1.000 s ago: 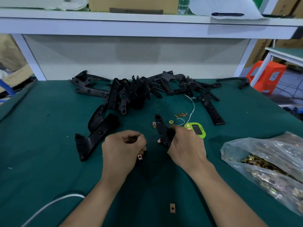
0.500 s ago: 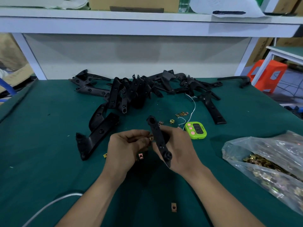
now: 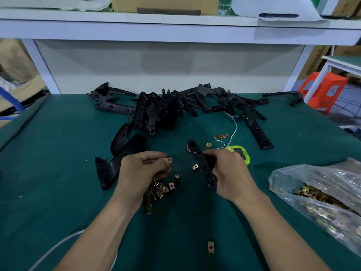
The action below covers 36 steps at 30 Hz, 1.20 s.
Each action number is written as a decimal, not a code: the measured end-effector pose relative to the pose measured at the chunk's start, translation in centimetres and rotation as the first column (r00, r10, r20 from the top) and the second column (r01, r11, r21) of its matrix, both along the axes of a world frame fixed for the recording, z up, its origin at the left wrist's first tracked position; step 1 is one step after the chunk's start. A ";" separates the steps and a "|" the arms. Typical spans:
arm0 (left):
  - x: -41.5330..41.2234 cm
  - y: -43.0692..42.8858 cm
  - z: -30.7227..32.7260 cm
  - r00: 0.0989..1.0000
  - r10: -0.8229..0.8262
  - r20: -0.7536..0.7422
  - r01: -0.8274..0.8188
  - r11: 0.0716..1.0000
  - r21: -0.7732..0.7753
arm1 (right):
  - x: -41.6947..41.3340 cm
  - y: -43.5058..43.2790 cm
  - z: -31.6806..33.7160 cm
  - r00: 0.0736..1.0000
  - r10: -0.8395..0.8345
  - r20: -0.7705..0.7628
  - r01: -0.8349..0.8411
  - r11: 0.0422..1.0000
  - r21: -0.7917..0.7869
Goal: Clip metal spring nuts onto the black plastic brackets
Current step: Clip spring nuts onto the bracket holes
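In the middle of the frame the right hand (image 3: 228, 173) curls round a black plastic bracket (image 3: 201, 160) and holds it tilted, its rounded end pointing up and to the left above the green table cover (image 3: 58, 173). One spring nut (image 3: 195, 166) sits clipped on the bracket's left edge about halfway along. Another nut (image 3: 188, 148) shows near the bracket's upper end, though the blur leaves it unclear whether it is clipped on or lying on the cloth behind. Just left of centre, the left hand (image 3: 144, 169) is curled, and its thumb and forefinger pinch a single metal nut (image 3: 170, 160), held apart from the bracket with a gap of cloth between them. Below that hand lies a small heap of loose nuts (image 3: 158, 190), and a lone nut (image 3: 211, 247) lies low in the frame between the two forearms. A tangled pile of black brackets (image 3: 175, 108) spreads across the upper middle of the table, and two more brackets (image 3: 121, 155) lie just left of the left hand. A green timer (image 3: 246, 157) peeks out behind the right hand, with a few nuts (image 3: 220, 136) and a white string (image 3: 233, 130) above it. At the right edge a clear plastic bag (image 3: 312, 182) holds many brass-coloured nuts. A white cable (image 3: 52, 249) curves in the lower left, and an orange stool (image 3: 322, 89) stands at the upper right.
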<state>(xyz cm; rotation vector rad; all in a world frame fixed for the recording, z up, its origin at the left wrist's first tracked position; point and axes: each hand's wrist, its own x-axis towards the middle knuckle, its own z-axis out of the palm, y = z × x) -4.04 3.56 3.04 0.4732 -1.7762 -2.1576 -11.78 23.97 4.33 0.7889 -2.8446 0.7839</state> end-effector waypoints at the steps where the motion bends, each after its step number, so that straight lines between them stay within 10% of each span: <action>1: 0.1 0.3 0.0 1.000 -0.020 -0.012 0.021 1.000 0.011 | 0.2 0.0 0.0 0.999 -0.021 -0.036 0.023 0.998 0.053; 14: 0.5 1.8 0.6 0.976 -0.214 -0.029 0.216 0.965 0.146 | 0.4 -0.7 -0.7 0.981 -0.117 -0.156 0.124 0.991 0.039; 36: 0.8 2.9 1.1 1.000 0.025 0.014 -0.027 0.982 0.189 | 1.4 -1.9 -0.3 0.962 -0.098 -0.255 0.169 0.948 0.270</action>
